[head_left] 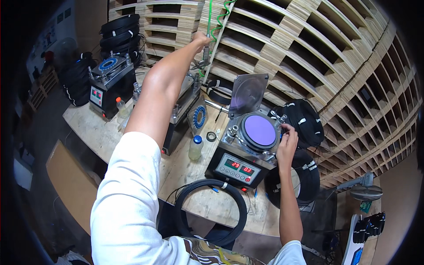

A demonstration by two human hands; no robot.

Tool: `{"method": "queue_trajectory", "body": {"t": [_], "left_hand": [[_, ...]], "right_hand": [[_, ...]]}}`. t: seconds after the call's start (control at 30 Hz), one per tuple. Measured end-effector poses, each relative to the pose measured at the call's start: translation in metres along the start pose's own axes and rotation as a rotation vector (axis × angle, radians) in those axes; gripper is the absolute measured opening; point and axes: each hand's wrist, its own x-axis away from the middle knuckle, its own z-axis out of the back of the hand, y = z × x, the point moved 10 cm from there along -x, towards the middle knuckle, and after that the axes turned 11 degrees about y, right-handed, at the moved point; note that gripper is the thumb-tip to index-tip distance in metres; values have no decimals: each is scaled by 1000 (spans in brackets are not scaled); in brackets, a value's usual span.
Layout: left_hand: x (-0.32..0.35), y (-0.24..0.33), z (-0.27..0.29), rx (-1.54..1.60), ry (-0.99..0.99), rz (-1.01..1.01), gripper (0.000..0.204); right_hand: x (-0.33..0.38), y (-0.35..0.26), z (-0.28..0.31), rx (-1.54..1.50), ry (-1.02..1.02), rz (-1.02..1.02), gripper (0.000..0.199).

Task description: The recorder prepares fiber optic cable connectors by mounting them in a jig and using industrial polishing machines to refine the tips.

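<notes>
Three polishing machines (240,152), two plastic bottles (195,147), (roughly) five cable coils (212,212)

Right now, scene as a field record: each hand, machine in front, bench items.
left hand: raised, gripping a hanging tool on a green coiled hose
right hand: at the right rim of the polishing machine
machine: lid up, round purple pad exposed, two red digit displays lit
bench: plastic bottle with blue cap, black cable coil at the front edge
</notes>
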Motion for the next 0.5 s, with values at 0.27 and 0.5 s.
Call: {"method": "queue_trajectory", "body": {"t": [0.27, 0.5], "left_hand": [[157, 48, 16, 261, -257, -198, 55], [355, 11, 79, -58, -498, -600, 61]], "right_hand": [[-2, 12, 5, -9, 22, -10, 33], [-7, 21, 1, -52, 49, 11, 31]]}}
